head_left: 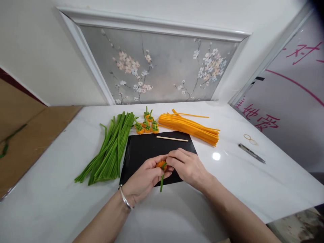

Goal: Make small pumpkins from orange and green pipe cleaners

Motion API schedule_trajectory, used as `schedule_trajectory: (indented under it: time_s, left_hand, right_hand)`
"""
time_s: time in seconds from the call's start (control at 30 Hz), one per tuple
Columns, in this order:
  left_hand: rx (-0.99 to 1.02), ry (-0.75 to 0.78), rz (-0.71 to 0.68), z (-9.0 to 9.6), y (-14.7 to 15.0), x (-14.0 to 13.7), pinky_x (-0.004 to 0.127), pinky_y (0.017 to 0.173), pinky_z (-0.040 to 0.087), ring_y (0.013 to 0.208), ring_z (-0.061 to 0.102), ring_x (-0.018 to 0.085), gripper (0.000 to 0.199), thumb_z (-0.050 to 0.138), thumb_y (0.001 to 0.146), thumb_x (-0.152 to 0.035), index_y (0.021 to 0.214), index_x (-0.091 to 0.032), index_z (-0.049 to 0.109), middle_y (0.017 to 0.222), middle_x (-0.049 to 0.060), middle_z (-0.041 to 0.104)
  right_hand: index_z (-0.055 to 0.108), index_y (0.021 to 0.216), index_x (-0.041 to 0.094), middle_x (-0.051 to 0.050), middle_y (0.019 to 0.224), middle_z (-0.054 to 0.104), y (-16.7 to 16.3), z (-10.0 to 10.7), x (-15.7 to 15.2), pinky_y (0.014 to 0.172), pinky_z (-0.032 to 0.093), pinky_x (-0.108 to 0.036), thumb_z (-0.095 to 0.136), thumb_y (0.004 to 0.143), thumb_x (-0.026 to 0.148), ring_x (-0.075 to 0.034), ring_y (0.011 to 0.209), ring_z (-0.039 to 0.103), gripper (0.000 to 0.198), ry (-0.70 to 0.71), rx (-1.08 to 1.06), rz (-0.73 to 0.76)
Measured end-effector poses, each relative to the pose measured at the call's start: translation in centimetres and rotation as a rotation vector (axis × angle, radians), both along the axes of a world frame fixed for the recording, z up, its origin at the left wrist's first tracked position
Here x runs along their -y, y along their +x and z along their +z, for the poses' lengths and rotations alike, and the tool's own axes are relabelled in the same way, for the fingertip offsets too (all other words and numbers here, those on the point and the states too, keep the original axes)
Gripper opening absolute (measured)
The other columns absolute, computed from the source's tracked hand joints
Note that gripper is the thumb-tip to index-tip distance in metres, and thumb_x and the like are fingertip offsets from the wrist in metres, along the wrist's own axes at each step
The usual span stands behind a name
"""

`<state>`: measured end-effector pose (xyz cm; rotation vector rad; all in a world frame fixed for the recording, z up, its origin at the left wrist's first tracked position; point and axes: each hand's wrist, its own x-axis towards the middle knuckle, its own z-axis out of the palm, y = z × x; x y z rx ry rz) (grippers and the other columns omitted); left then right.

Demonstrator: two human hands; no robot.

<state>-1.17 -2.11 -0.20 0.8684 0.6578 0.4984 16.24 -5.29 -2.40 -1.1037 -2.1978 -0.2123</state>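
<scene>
Over the black mat (141, 148) my two hands meet around a small orange pipe-cleaner pumpkin (161, 164). My left hand (148, 173) is closed on it, thumb in front and fingers behind. A green pipe cleaner (162, 184) runs across the orange piece and hangs down below the left thumb. The fingertips of my right hand (186, 167) are pinched together at the pumpkin's right side, by the upper part of the green stem; what exactly they grip is partly hidden by the fingers.
Green pipe cleaners (111, 152) lie left of the mat, orange pipe cleaners (189, 128) behind it to the right. Several finished little pumpkins (146, 126) stand at its back edge. A wooden stick (172, 138) rests on the mat. Thread snips (251, 153) and rubber bands (250, 139) lie right.
</scene>
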Motion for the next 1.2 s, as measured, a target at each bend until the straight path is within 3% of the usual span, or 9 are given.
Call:
schedule_trajectory:
  time_s: [0.23, 0.4, 0.67, 0.97, 1.2]
  left_hand:
    - [0.125, -0.117, 0.016, -0.43, -0.52, -0.18, 0.032, 0.099, 0.042, 0.104, 0.06, 0.015, 0.051, 0.048, 0.072, 0.005, 0.112, -0.019, 0.067, 0.115, 0.005, 0.065]
    - [0.119, -0.079, 0.015, -0.22, -0.24, -0.09, 0.03, 0.095, 0.044, 0.096, 0.062, 0.014, 0.046, 0.05, 0.075, 0.005, 0.112, -0.017, 0.068, 0.113, 0.007, 0.066]
    - [0.081, -0.086, 0.043, -0.2, -0.17, 0.23, 0.032, 0.099, 0.042, 0.098, 0.063, 0.015, 0.038, 0.055, 0.078, 0.0, 0.109, -0.017, 0.068, 0.11, 0.006, 0.068]
    - [0.085, -0.091, 0.08, -0.34, -0.45, 0.14, 0.03, 0.092, 0.047, 0.093, 0.063, 0.014, 0.03, 0.059, 0.079, -0.003, 0.104, -0.017, 0.067, 0.106, 0.005, 0.065]
    - [0.086, -0.044, -0.016, -0.71, -0.47, 0.26, 0.031, 0.099, 0.043, 0.101, 0.063, 0.017, 0.028, 0.059, 0.083, -0.01, 0.109, -0.016, 0.067, 0.111, 0.008, 0.066]
  right_hand:
    - [0.064, 0.091, 0.018, -0.006, 0.101, 0.066, -0.13, 0.13, 0.26, 0.069, 0.048, -0.027, 0.043, 0.095, 0.012, -0.016, 0.078, 0.054, 0.022, -0.01, 0.027, -0.014]
    - [0.064, 0.096, 0.02, -0.004, 0.103, 0.067, -0.14, 0.06, 0.23, 0.071, 0.047, -0.029, 0.047, 0.094, 0.014, -0.016, 0.08, 0.054, 0.018, 0.021, 0.083, 0.002]
    - [0.062, 0.087, 0.016, -0.007, 0.084, 0.064, -0.61, -0.14, 0.39, 0.066, 0.046, -0.029, 0.042, 0.094, 0.011, -0.017, 0.073, 0.053, 0.022, 0.007, 0.074, -0.04]
    - [0.065, 0.094, 0.021, -0.005, 0.098, 0.067, -0.03, 0.25, 0.27, 0.067, 0.049, -0.026, 0.043, 0.095, 0.012, -0.015, 0.076, 0.054, 0.023, -0.004, 0.047, 0.046]
    - [0.065, 0.092, 0.021, -0.005, 0.099, 0.068, 0.33, 0.63, 0.35, 0.067, 0.049, -0.027, 0.046, 0.095, 0.014, -0.015, 0.076, 0.055, 0.02, -0.009, 0.109, 0.101]
